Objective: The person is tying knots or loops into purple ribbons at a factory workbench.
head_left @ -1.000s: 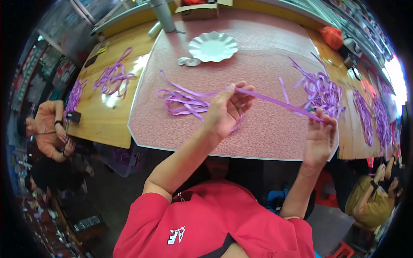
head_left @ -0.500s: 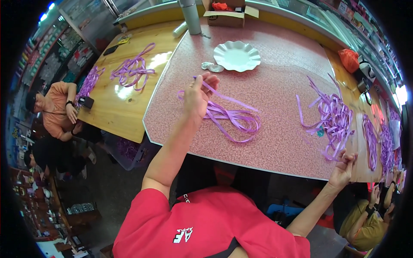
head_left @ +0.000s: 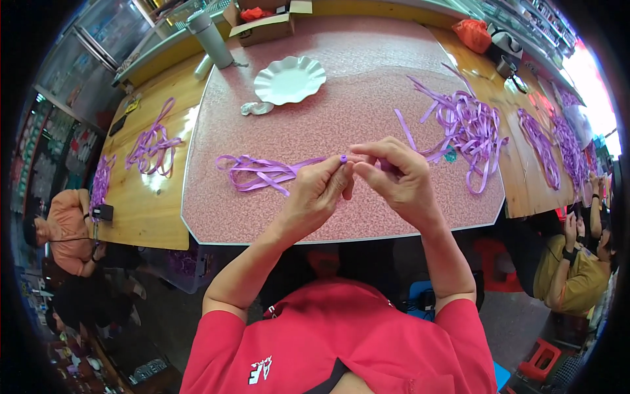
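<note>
Above the pink tabletop's near half, my left hand is closed in a pinch on a purple ribbon. A small round purple piece, perhaps the ribbon's rolled end, stands out at its fingertips. The ribbon's loose loops lie on the table to the left of that hand. My right hand is close beside the left fingertips, its fingers bent and its thumb and forefinger apart; I see nothing held between them.
A tangled purple ribbon pile lies to the right, more ribbon on the left wooden table. Beyond my hands are a white scalloped plate, a crumpled wrapper, a grey bottle and a cardboard box. People sit at both sides.
My right hand has come from the ribbon pile's near edge at the right to meet the left hand. My left hand has come nearer to me with the ribbon. The whole view has shifted.
</note>
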`<state>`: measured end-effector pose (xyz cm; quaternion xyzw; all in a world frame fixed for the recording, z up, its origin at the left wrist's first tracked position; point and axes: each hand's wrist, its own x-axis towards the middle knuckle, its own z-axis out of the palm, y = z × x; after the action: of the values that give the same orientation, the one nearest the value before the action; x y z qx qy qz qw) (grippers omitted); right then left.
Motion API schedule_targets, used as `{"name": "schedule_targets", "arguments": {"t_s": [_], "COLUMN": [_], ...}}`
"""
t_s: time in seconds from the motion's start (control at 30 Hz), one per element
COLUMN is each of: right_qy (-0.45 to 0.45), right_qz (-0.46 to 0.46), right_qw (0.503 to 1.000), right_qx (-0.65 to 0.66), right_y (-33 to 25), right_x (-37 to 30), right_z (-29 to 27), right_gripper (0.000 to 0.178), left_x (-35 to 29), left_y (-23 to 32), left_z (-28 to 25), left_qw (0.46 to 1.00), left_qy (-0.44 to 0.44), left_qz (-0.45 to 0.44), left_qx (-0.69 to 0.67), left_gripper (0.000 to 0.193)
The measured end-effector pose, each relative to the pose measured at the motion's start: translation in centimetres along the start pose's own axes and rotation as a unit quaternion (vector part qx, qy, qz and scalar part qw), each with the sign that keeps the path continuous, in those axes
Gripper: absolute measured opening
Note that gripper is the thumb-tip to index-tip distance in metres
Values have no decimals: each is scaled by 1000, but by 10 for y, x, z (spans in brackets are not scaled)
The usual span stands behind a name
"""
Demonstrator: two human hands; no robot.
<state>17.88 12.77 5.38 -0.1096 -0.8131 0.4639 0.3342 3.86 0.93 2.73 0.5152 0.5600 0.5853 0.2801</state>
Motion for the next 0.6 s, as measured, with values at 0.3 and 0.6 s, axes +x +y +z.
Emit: {"name": "schedule_targets", "arguments": {"t_s": [0.3, 0.6], "right_qy": [27, 19], "right_qz": [23, -5], "right_qw": [998, 999], "right_qx": [59, 49], "right_y": [14, 15], "right_x": [-4, -4], "right_z": [9, 5], "right_gripper": [16, 13], "left_x": [-2, 0], "left_y": [3, -3], "left_z": [5, -1], "left_qw": [999, 985], "left_qy": [26, 70], "left_qz": [3, -56], "left_qx": [20, -147], "left_gripper": [16, 16]}}
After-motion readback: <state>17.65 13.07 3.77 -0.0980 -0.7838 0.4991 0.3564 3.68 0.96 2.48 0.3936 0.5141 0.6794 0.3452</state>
